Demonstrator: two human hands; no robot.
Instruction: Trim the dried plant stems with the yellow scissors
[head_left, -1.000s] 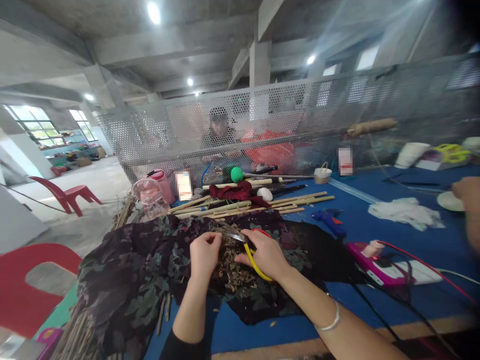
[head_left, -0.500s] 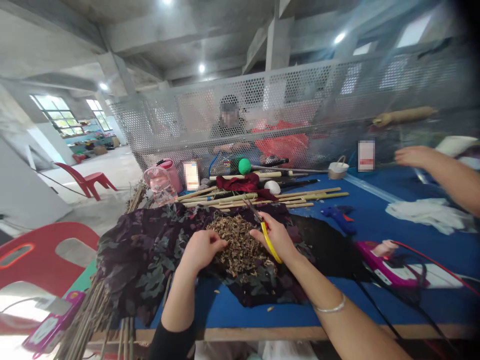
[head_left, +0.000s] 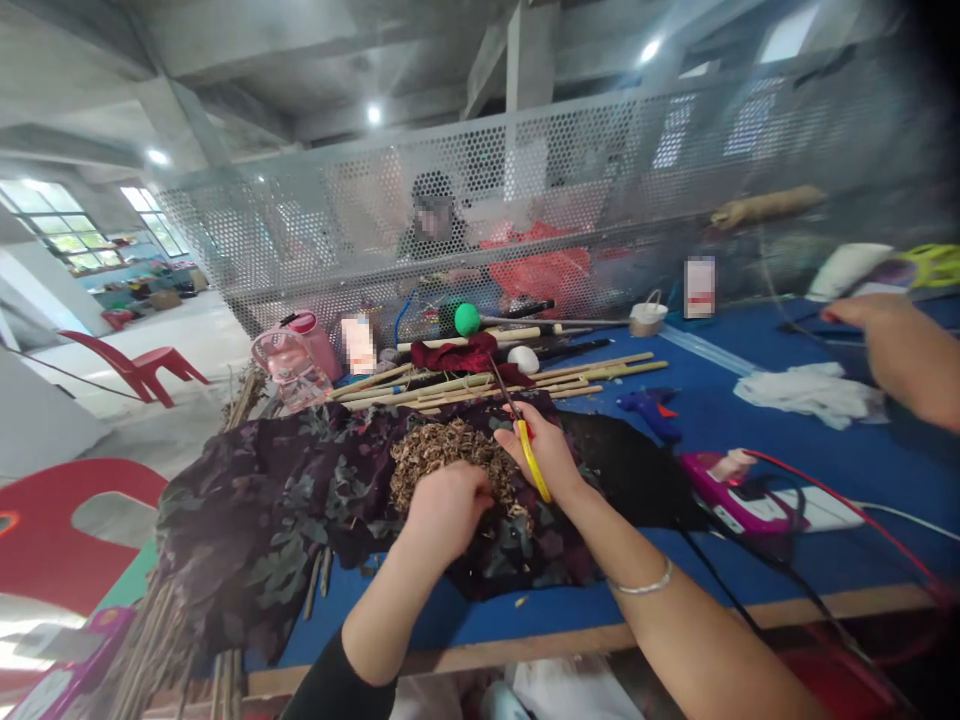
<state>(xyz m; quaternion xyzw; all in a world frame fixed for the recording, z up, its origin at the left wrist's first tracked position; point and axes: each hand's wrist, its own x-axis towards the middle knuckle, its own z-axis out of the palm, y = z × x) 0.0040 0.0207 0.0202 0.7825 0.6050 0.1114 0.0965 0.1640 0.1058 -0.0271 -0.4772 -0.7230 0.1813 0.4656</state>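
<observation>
A heap of brown dried plant bits (head_left: 427, 450) lies on a dark floral cloth (head_left: 277, 500) spread over the blue table. My left hand (head_left: 448, 508) is at the near side of the heap, fingers curled inward against it; whatever they pinch is hidden. Just right of the heap, my right hand (head_left: 553, 452) grips a pair of scissors (head_left: 534, 465) with yellow handles. Their dark blades point up and away, toward several thin bamboo sticks (head_left: 465, 385) behind the cloth.
Beyond the sticks are a dark red cloth (head_left: 454, 352), a green ball (head_left: 466, 320) and a pink bottle (head_left: 319, 345). To the right lie a blue glue gun (head_left: 651, 412), a magenta power strip (head_left: 739, 495) and white gloves (head_left: 814, 395). Another person's hand (head_left: 892, 325) reaches in at right.
My left hand has moved right across the front of the heap, its fingers now more curled. The scissors stay in my right hand. The view has shifted, so the scene sits further left.
</observation>
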